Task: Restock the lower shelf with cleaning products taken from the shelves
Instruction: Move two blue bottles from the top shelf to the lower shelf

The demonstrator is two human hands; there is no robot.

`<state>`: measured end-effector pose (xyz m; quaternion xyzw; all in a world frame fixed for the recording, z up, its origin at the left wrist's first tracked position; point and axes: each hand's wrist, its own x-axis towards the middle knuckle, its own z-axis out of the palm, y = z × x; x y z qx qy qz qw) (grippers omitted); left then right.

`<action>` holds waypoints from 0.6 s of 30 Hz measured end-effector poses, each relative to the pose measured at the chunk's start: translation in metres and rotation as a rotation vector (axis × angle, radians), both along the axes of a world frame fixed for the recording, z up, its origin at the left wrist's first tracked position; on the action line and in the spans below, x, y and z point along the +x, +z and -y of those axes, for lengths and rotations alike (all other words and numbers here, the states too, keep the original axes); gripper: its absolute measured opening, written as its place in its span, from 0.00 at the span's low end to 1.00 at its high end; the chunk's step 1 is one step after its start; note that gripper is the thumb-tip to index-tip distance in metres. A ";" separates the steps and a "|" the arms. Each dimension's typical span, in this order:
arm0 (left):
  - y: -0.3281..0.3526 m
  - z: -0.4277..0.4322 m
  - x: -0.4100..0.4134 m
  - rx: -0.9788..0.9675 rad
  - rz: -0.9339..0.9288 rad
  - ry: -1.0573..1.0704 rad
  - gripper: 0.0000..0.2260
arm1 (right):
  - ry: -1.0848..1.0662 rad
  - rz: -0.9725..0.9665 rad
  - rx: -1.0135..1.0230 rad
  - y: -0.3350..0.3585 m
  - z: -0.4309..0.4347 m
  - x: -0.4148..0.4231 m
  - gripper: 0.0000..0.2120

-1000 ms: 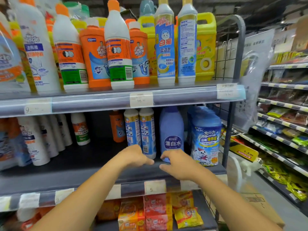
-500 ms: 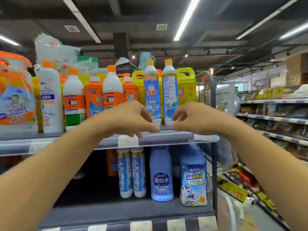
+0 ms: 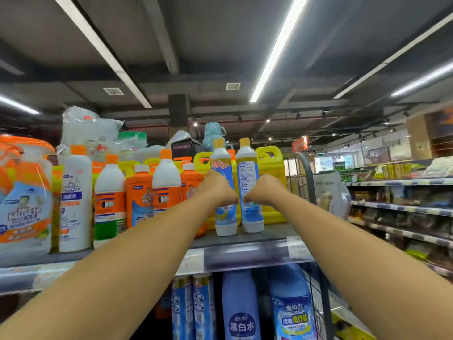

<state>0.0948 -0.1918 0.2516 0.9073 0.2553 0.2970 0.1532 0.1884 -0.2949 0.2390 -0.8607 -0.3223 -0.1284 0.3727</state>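
head view: two tall slim bottles with yellow caps stand side by side at the front of the upper shelf [image 3: 269, 238], just left of a yellow jug [image 3: 270, 182]. the left hand [image 3: 217, 190] is curled round the left bottle [image 3: 226, 220] at mid-height. the right hand [image 3: 264, 192] is curled round the right bottle [image 3: 250, 168] at the same height. the fingers on the far side of each bottle are hidden. both bases sit on the shelf board.

the left bottle's blue label has red writing near the shoulder, too blurred to read. the right bottle shows a back label of small print, also unreadable.

at far left a refill pouch [image 3: 24, 212] reads "mr muscle" and is cut off by the frame edge. beside it stand three white bottles with orange caps and two orange bottles with white caps. the nearest white bottle [image 3: 76, 192] carries a blurred "muscle". a dark box [image 3: 182, 148] behind reads "confu", and the rest is unclear. one price tag [image 3: 190, 263] on the shelf strip reads "16"; a second tag [image 3: 296, 246] is illegible.

below the strip four products show only their upper parts: two slim blue bottles [image 3: 193, 307], one bleach bottle [image 3: 241, 315] marked "漂白水", and one pack [image 3: 293, 315] marked "活氧爆炸盐". the lower shelf board under them is out of frame.
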 end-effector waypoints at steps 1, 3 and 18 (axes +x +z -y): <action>-0.002 -0.002 0.007 -0.035 0.044 0.008 0.43 | -0.009 -0.049 0.063 0.000 -0.006 0.003 0.28; -0.007 -0.005 0.020 -0.028 0.114 0.028 0.46 | -0.025 -0.141 0.197 0.000 -0.015 0.011 0.34; -0.014 -0.022 0.020 -0.170 0.449 -0.136 0.23 | 0.039 -0.015 0.387 -0.002 -0.025 0.013 0.24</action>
